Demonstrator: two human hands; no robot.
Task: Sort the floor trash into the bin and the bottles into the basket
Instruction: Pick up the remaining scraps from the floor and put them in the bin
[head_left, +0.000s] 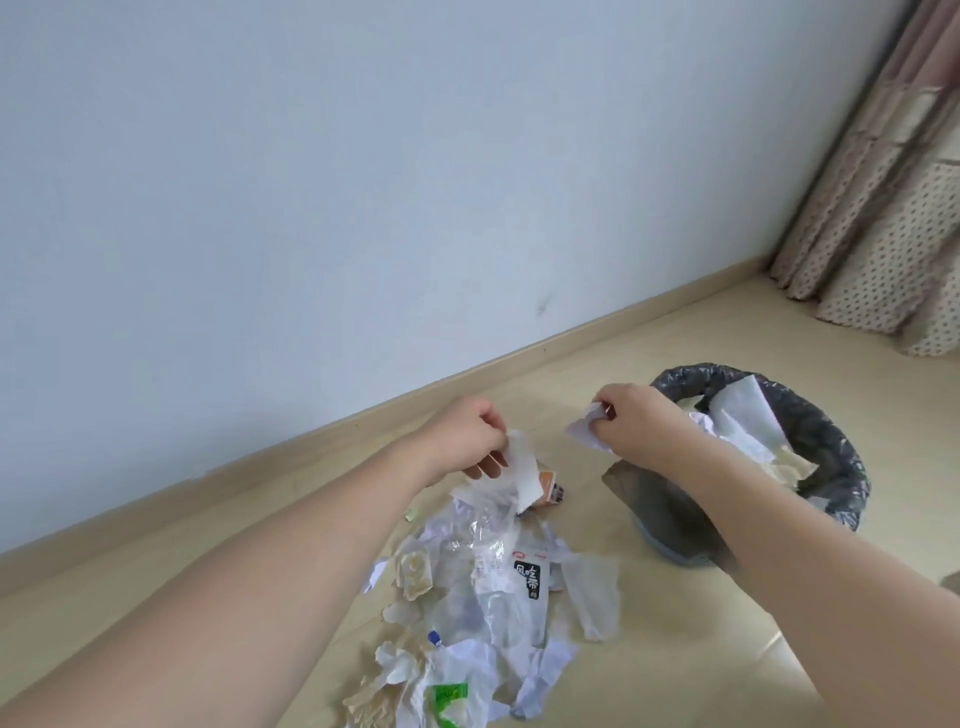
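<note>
Pale beige floor (675, 649) is running up to a plain bluish-white wall (363, 182), with a tan skirting board (311, 436) along the join and a spotted curtain (883, 234) hanging in the far right corner.

Both bare arms are reaching forward over the floor. The left hand (470, 439) is pinching a white strip of paper (522, 467) between thumb and curled fingers, lifting it just above the far end of the trash pile (493, 597). The right hand (631, 421) is closing its grip around a crumpled white paper wad (587, 431), holding it in the air just beside the near rim of the bin (841, 457).

That bin is standing on the floor to the right of the pile, lined with a dark grey bag, and white tissue and paper are already lying inside it against the far wall. The right forearm is crossing in front of its near side.

The pile is sprawling across the floor between the two arms: clear plastic wrappers, torn white paper, crumpled tissues, a wrapper with a black label (527, 577) near the middle, and a bag with a green print (447, 699) at the near end. A small orange carton (550, 488) is lying at the far end, just behind the lifted strip.
</note>
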